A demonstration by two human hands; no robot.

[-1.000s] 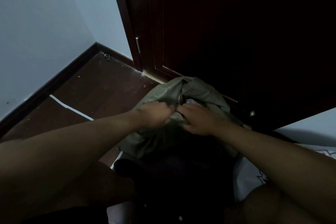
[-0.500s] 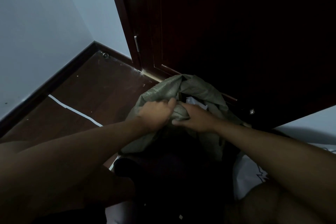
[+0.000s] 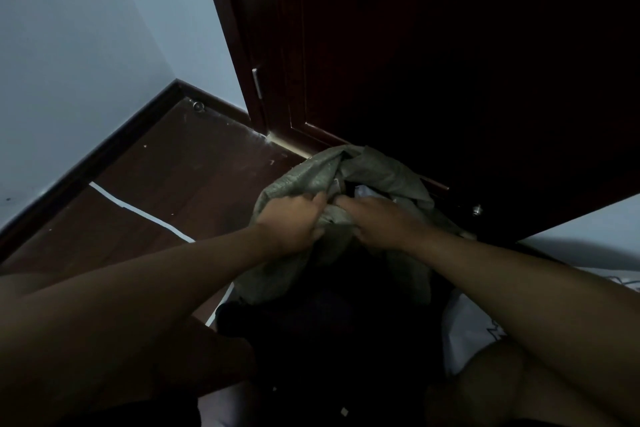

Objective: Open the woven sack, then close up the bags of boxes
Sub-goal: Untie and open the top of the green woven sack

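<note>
— Looking down at the floor (image 3: 180,184) by the dark wooden door (image 3: 450,62), I have the woven sack (image 3: 304,180) standing at the foot of the door, right where the floor meets the door's bottom edge. Its mouth faces up and slightly away from me.

— Where does the opening lie from your grip?

— Just past my knuckles, on the door side. My left hand (image 3: 291,222) and right hand (image 3: 377,222) meet at the near lip of the mouth, almost touching each other. The far lip rises behind them in a folded peak. Between the two lips I see a pale scrap of something (image 3: 363,191), perhaps a bag inside; it is too dim to say.

— And the grip itself?

— The fingers of both hands are curled round bunched grey-green weave. The left has a thick fold gathered in its fist, thumb on top. The right pinches the fold next to it, fingers pointing toward the left hand. Neither is spread.

— Which hand is nearer the gap?

— I judge the right, since the pale scrap shows just beyond its fingertips. The mouth's long axis seems to run left to right across my view, so parting the lips calls for pulling the near edge toward me or the hands apart.

— Arm pose?

— Both forearms reach forward and converge, wrists low, elbows out of sight at the frame's lower corners.
</note>
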